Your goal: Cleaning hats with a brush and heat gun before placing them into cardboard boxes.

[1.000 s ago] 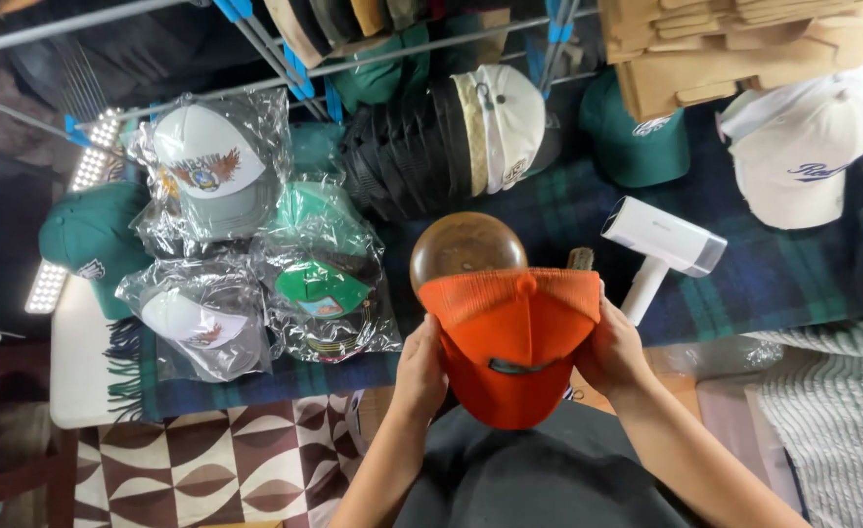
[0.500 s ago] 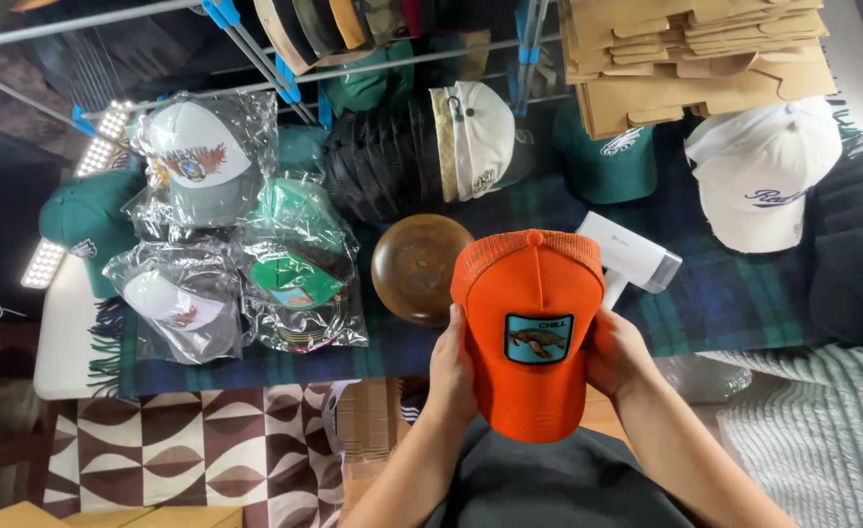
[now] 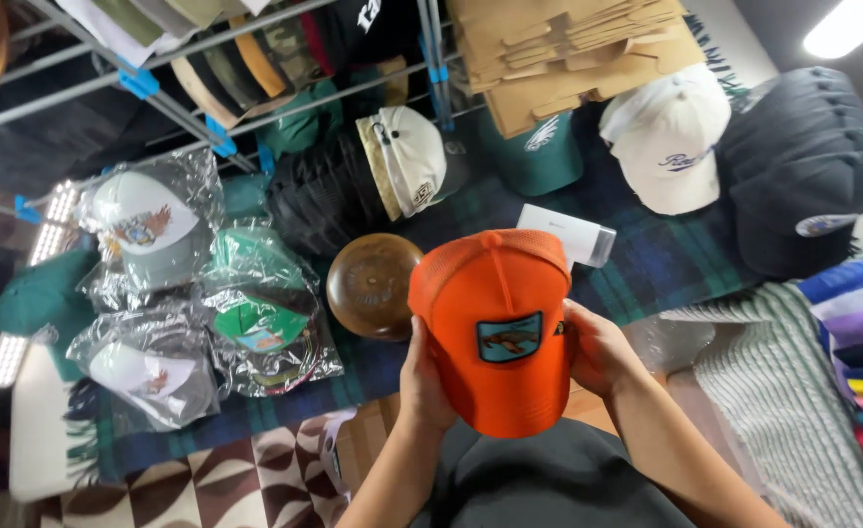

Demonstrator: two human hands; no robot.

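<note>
I hold an orange cap (image 3: 495,303) with a small square patch on its front, top side facing me, bill pointing toward my body. My left hand (image 3: 423,376) grips its left side and my right hand (image 3: 597,352) grips its right side. Just behind the cap, on the dark plaid cloth (image 3: 646,279), sits a round brown wooden form (image 3: 371,286) at the left and a white hand-held device (image 3: 570,233) at the right.
Three caps in clear plastic bags (image 3: 197,303) lie at the left. A stack of dark caps with a cream one (image 3: 373,186) stands behind, beside a white cap (image 3: 671,142), a dark cap stack (image 3: 803,166), folded cardboard (image 3: 568,49) and a metal rack (image 3: 216,122). Folded striped fabric (image 3: 847,362) lies right.
The orange cap has been turned from its underside view to show its crown and patch, and it has moved right and up. The wooden form is now uncovered at its left.
</note>
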